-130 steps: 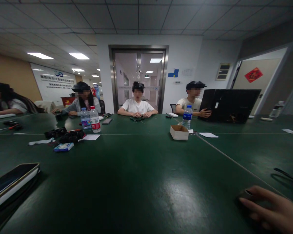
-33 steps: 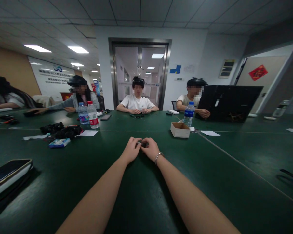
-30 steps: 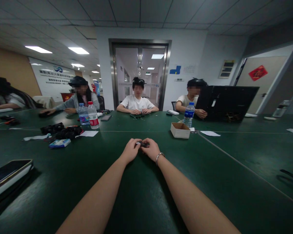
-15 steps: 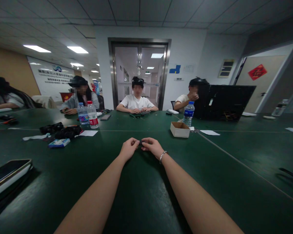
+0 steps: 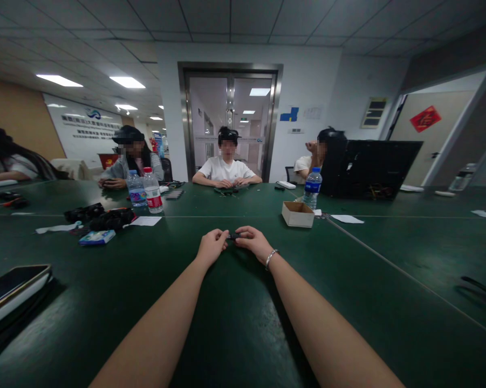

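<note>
Both my arms stretch forward over the dark green table (image 5: 234, 323). My left hand (image 5: 211, 247) and my right hand (image 5: 254, 243) meet at the middle of the table, fingers curled. Between their fingertips sits a small dark object (image 5: 233, 235) that both hands pinch; it is too small to name. A thin bracelet (image 5: 271, 258) circles my right wrist.
A small cardboard box (image 5: 297, 214) and a blue-labelled water bottle (image 5: 312, 188) stand beyond my hands to the right. Two bottles (image 5: 145, 189), black gear (image 5: 105, 218) and a blue pack (image 5: 97, 237) lie left. A phone (image 5: 12, 285) lies near left. Several people sit across; an open laptop (image 5: 372, 168) stands right.
Earlier my right hand lay alone at the near right edge. Both arms have since reached to the middle and pinch the small dark object; in the last second they barely shifted.
</note>
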A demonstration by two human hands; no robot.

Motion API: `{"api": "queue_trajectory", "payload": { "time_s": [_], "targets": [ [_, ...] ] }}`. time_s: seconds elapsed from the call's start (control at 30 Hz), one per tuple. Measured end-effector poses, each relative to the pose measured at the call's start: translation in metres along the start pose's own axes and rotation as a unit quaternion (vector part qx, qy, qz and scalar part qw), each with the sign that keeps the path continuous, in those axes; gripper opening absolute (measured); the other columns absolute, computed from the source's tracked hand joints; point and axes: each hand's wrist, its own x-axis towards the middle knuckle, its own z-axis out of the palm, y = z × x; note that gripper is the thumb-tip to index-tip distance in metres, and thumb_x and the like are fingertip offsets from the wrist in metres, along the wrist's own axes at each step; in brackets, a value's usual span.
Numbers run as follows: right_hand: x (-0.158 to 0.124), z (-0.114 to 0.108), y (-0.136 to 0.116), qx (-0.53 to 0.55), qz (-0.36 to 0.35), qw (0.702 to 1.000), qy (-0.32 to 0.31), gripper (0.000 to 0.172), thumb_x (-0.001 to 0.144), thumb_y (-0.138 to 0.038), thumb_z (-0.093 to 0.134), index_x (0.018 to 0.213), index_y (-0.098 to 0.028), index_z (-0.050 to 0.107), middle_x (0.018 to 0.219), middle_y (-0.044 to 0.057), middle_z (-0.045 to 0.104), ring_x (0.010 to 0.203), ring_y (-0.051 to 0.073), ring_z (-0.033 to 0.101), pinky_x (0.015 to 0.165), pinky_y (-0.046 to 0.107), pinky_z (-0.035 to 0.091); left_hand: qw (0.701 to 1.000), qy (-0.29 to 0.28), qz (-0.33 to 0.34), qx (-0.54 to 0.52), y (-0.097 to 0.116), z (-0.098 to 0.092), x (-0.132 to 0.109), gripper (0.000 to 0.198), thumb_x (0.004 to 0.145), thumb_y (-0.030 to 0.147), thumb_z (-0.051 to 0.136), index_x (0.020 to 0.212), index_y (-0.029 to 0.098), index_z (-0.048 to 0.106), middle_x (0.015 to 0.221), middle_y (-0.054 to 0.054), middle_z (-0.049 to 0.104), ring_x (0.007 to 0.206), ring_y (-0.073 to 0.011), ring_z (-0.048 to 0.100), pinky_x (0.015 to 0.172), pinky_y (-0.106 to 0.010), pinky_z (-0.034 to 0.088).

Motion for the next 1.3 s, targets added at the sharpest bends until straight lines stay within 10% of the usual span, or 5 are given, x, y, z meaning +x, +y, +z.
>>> {"api": "queue_trajectory", "payload": {
  "time_s": [1.3],
  "targets": [
    [-0.003,0.008,-0.012,0.04,0.062,0.997,0.032,0.009,0.077,-0.016,0.066,0.08,-0.011,0.059,0.063,0.003,0.062,0.055,0.012,0.063,0.048,0.015,0.053,0.998,-0.021,0.031,-0.054,-0.004,0.002,0.003,0.04,0.075,0.054,0.049,0.08,0.016,0.058,0.063,-0.001,0.059,0.056,-0.0131,0.056,0.05,-0.021,0.042]
  ]
}}
